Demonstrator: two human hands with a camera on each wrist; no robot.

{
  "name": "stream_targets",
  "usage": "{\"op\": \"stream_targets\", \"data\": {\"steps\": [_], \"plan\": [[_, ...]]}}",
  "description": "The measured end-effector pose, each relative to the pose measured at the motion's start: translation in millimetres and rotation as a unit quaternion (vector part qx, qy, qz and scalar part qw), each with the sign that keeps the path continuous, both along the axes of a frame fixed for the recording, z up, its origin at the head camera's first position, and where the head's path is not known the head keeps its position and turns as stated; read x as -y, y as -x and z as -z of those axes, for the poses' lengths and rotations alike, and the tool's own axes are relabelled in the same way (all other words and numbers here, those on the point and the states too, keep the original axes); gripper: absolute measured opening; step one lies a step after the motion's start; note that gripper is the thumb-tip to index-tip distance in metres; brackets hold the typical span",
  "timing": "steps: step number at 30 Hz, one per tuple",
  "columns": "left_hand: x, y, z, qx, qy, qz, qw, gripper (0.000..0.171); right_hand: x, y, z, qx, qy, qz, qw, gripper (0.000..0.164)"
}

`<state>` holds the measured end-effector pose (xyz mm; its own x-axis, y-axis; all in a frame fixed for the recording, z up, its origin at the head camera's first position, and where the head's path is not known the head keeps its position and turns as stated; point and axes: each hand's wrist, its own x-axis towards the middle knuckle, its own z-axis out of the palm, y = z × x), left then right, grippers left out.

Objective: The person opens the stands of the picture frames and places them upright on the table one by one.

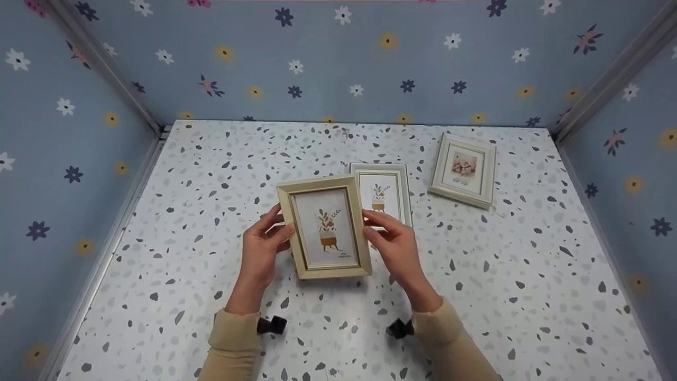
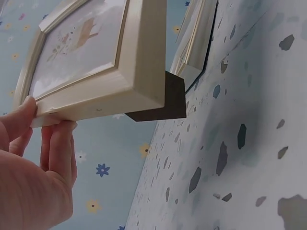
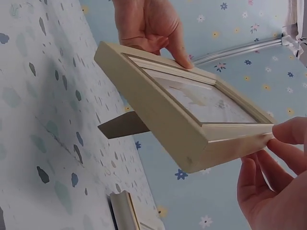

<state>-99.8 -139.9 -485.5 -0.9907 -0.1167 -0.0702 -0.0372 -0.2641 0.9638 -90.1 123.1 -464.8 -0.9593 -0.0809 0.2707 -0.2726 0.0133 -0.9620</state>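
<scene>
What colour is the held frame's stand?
The stand is dark brown, showing best in the left wrist view.

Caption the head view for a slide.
Left hand and right hand hold a framed plant print above the speckled tabletop, partly hiding another frame; a third frame sits apart.

- Cream rectangular picture frame, centre: plain cream, with a gold-brown line inside; its paper-white print shows a mustard pot, green leaves and reddish blooms.
- Flat rectangular stand behind it: dark brown.
- Off-white rectangular picture frame, farther off: white print with a mustard pot and green leaves.
- Ivory rectangular picture frame, far right: pink blossoms on a white ground.
- Smooth white bench: terrazzo chips, pale grey to charcoal.
- Light-blue flat walls: scattered white, yellow and navy flowers, pink-and-navy sprigs.
- Straight metal rails: silver-grey.
- Fabric sleeves, near: plain tan.
- Small blocky wrist devices: black.
</scene>
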Motion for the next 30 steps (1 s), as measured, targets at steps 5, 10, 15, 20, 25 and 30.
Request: {"op": "stream_targets", "data": {"steps": [5,10,15,20,25,30], "plan": [[0.0,-2.0,-5.5,0.001,0.030,-0.017,0.9994,0.055,4.9,4.4,3.7,0.006,0.004,0.017,1.000,0.031],[1.2,-4.5,-9.9,-0.016,0.078,-0.040,0.9960,0.053,9.7,8.1,5.9,0.023,-0.006,0.028,0.999,0.032],[1.3,-6.6,-12.1,-0.039,0.112,-0.059,0.9912,0.051,14.3,11.5,7.3,0.050,0.003,0.029,0.998,0.032],[0.7,-5.9,-11.6,-0.052,0.125,-0.074,0.9881,0.049,17.3,15.1,10.2,0.066,-0.010,0.035,0.997,0.031],[0.6,-5.2,-11.1,-0.057,0.144,-0.082,0.9846,0.047,19.6,17.8,13.4,0.078,0.002,0.041,0.996,0.030],[0.7,-1.9,-12.1,-0.064,0.158,-0.091,0.9811,0.046,22.4,22.9,13.9,0.075,0.029,0.039,0.996,0.028]]}}
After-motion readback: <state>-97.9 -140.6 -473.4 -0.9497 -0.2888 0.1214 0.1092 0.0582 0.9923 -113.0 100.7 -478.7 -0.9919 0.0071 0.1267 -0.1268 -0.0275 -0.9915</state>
